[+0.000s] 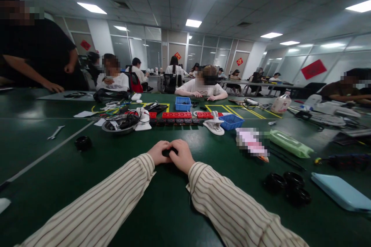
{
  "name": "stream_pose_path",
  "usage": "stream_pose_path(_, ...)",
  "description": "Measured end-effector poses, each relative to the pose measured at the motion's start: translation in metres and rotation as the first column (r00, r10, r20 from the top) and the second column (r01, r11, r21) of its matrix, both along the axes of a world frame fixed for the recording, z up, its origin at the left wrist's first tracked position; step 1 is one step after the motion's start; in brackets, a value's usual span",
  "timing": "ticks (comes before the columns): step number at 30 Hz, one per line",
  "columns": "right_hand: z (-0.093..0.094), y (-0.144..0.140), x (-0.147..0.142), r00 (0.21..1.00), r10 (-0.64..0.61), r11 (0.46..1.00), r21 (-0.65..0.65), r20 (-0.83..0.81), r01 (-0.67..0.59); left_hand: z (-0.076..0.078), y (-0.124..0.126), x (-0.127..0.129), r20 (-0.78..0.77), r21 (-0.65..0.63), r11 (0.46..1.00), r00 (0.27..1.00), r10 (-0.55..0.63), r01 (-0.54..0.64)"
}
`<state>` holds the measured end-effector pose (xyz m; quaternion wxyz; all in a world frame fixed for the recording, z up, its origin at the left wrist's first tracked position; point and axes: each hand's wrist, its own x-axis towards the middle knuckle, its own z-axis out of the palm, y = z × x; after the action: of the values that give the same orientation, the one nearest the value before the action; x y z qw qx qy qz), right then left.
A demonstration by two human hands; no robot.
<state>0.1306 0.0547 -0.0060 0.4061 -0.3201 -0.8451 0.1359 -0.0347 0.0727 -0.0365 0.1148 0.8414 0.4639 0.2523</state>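
My left hand (159, 152) and my right hand (182, 155) meet over the green table, fingers curled from both sides round a small black part (173, 151). Most of that part is hidden by my fingers, so its full shape does not show. Off to the right sits a group of several glossy black ring-shaped parts (292, 183). Another black round part (83, 143) stands alone on the left, with an open-ended wrench (55, 132) beyond it.
Ahead lie red and black power strips (176, 115), a white clip-on base (214, 124), blue bins (183, 103) and a metal bowl of cables (120, 123). A green pouch (290, 143) and light-blue case (342, 192) lie right. A person sits opposite; another leans at left.
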Motion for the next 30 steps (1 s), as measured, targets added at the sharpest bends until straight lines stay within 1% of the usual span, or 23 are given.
stream_pose_path(3, 0.0, -0.002, 0.0, 0.999, 0.048, 0.998, 0.027, -0.004, -0.048, -0.003, 0.002, -0.002, 0.024, -0.004, 1.0, 1.0, -0.018, 0.018)
stream_pose_path(6, 0.0, -0.004, 0.0, 0.999, 0.029, 0.999, 0.04, -0.042, -0.028, -0.001, -0.001, 0.002, 0.021, 0.0, 1.0, 1.0, 0.01, -0.01)
stream_pose_path(11, -0.003, -0.002, -0.001, 0.992, -0.098, 0.995, 0.004, -0.081, 0.099, 0.01, -0.014, 0.013, -0.029, 0.044, 0.992, 0.993, 0.115, -0.114)
stream_pose_path(16, -0.008, 0.003, -0.002, 0.971, -0.235, 0.971, -0.042, -0.038, 0.233, 0.017, -0.024, 0.023, -0.08, 0.061, 0.975, 0.973, 0.219, -0.214)
stream_pose_path(19, -0.008, 0.004, -0.004, 0.961, -0.276, 0.961, -0.039, -0.001, 0.275, 0.017, -0.023, 0.025, -0.111, 0.073, 0.967, 0.962, 0.25, -0.243)
stream_pose_path(22, -0.007, 0.004, -0.004, 0.968, -0.249, 0.967, -0.04, 0.036, 0.25, 0.017, -0.021, 0.024, -0.147, 0.082, 0.968, 0.957, 0.249, -0.239)
stream_pose_path(25, -0.005, 0.004, -0.004, 0.981, -0.194, 0.98, -0.044, 0.025, 0.195, 0.015, -0.019, 0.021, -0.146, 0.094, 0.973, 0.964, 0.221, -0.209)
stream_pose_path(27, -0.003, 0.003, -0.003, 0.988, -0.153, 0.987, -0.039, 0.012, 0.153, 0.013, -0.017, 0.019, -0.119, 0.1, 0.979, 0.975, 0.19, -0.178)
stream_pose_path(30, 0.0, 0.001, -0.002, 0.998, -0.063, 0.998, -0.019, 0.004, 0.063, 0.008, -0.011, 0.013, -0.07, 0.055, 0.993, 0.992, 0.107, -0.103)
